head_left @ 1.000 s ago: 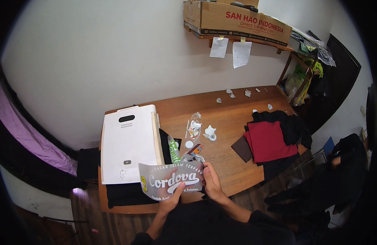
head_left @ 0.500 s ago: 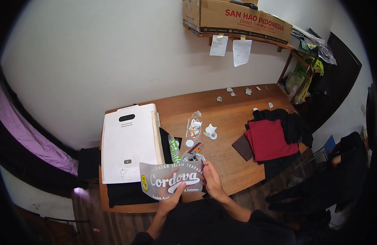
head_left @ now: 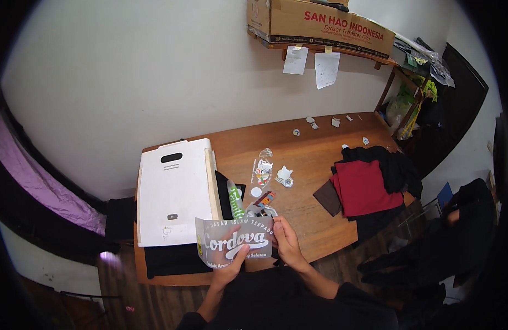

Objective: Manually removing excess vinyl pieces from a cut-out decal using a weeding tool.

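Note:
A translucent transfer film sheet point(head_left: 218, 234) with white lettering is held over the table's front edge. My left hand point(head_left: 230, 269) grips it from below, thumb on the front, the other fingers showing faintly through from behind. My right hand point(head_left: 287, 242) pinches its right edge between thumb and fingers. The sheet's left end curls up, and its yellow emblem is partly turned away. Just beyond it lie a green-lettered film piece point(head_left: 235, 199), a colourful strip point(head_left: 265, 199) and a clear printed film point(head_left: 262, 170). White cut-out stickers point(head_left: 285, 176) lie to their right.
A white panel with a slot point(head_left: 174, 206) stands left on black cloth point(head_left: 171, 265). Folded red cloth point(head_left: 369, 190), with brown and black cloth, lies right on the wooden table point(head_left: 303, 220). Overhead, a shelf holds a cardboard box point(head_left: 331, 33). A dark-clothed person point(head_left: 424, 253) is at far right.
The left end of the film sheet has curled inward, to the right, so its yellow emblem shows less. Both hands keep nearly the same place and grip.

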Available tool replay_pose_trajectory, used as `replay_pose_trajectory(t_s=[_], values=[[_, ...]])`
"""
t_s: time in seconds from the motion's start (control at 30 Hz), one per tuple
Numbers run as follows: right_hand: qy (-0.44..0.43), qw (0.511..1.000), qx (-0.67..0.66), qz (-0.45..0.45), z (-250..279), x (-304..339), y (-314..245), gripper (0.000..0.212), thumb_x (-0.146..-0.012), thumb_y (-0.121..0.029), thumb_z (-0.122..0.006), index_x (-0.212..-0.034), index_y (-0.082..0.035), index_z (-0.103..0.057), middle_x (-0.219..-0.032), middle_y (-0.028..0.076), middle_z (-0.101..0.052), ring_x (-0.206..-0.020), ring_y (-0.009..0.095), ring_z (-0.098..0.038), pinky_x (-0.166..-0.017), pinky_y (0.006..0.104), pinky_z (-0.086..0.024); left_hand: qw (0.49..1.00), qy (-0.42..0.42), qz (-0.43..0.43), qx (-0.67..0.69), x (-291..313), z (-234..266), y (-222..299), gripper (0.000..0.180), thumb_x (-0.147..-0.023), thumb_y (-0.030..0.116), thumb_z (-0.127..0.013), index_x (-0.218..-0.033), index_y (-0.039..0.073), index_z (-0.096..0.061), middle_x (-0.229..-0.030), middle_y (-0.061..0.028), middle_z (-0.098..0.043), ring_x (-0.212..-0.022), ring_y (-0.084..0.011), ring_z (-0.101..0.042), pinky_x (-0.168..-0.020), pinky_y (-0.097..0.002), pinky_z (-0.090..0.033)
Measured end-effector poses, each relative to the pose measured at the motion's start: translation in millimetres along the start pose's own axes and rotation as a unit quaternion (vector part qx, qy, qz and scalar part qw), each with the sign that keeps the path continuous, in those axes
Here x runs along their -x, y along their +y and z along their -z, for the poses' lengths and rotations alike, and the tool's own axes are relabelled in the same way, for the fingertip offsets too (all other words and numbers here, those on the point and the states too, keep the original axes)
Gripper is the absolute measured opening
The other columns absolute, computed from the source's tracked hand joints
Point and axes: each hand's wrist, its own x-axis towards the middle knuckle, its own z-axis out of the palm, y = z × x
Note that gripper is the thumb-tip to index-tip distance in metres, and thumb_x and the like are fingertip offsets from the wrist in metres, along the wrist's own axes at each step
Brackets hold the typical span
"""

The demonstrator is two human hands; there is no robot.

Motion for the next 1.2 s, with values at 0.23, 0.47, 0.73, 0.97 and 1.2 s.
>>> replay_pose_trajectory(t_s=[0.23,0.47,0.73,0.97,1.2], values=[[-0.026,0.999,-0.012,-0.014,3.9,1.3,-2.2,0.024,-0.095,-0.033,-0.037,-0.102,-0.011,-0.044,-0.068,-0.006,-0.036,-0.056,0.000,-0.029,-0.049,0.0141,-0.023,1.000,-0.003,-0.023,-0.015,-0.9,1.3,-1.8,0.045,-0.085,-0.001,-0.053,-0.125,-0.005,-0.035,-0.106,-0.0148,-0.053,-0.096,-0.0192,-0.055,-0.079,-0.0324,-0.053],[-0.023,1.000,0.004,-0.015,5.1,2.5,2.2,0.024,-0.096,-0.033,-0.036,-0.102,-0.012,-0.044,-0.069,-0.007,-0.036,-0.056,0.000,-0.029,-0.049,0.0140,-0.023,0.999,-0.011,-0.015,-0.027,0.4,0.0,0.3,0.045,-0.085,0.000,-0.053,-0.125,-0.005,-0.035,-0.107,-0.0151,-0.053,-0.096,-0.0189,-0.055,-0.080,-0.0323,-0.053],[0.012,0.999,-0.036,-0.016,-4.7,4.1,-15.4,0.025,-0.097,-0.026,-0.035,-0.104,-0.005,-0.046,-0.069,-0.005,-0.041,-0.057,0.001,-0.034,-0.049,0.0163,-0.027,0.999,-0.008,-0.013,-0.031,0.1,-1.1,-2.1,0.045,-0.085,0.000,-0.054,-0.126,-0.005,-0.035,-0.106,-0.0145,-0.053,-0.096,-0.0184,-0.055,-0.079,-0.0302,-0.052],[0.020,0.999,-0.006,0.026,-5.6,1.8,-11.8,0.028,-0.097,-0.028,-0.034,-0.104,-0.004,-0.047,-0.068,-0.006,-0.041,-0.055,0.001,-0.034,-0.048,0.0164,-0.027,1.000,0.000,-0.020,-0.020,2.4,-2.7,-7.1,0.046,-0.085,0.000,-0.054,-0.126,-0.004,-0.034,-0.107,-0.0140,-0.053,-0.096,-0.0180,-0.055,-0.079,-0.0291,-0.051],[0.028,0.999,-0.001,0.021,-4.8,1.8,-6.2,0.026,-0.097,-0.027,-0.035,-0.103,-0.005,-0.047,-0.068,-0.006,-0.041,-0.056,0.001,-0.034,-0.049,0.0166,-0.026,1.000,-0.002,-0.015,-0.019,2.3,-2.7,-4.8,0.045,-0.085,-0.001,-0.054,-0.126,-0.004,-0.035,-0.106,-0.0139,-0.054,-0.096,-0.0176,-0.055,-0.080,-0.0284,-0.051]])
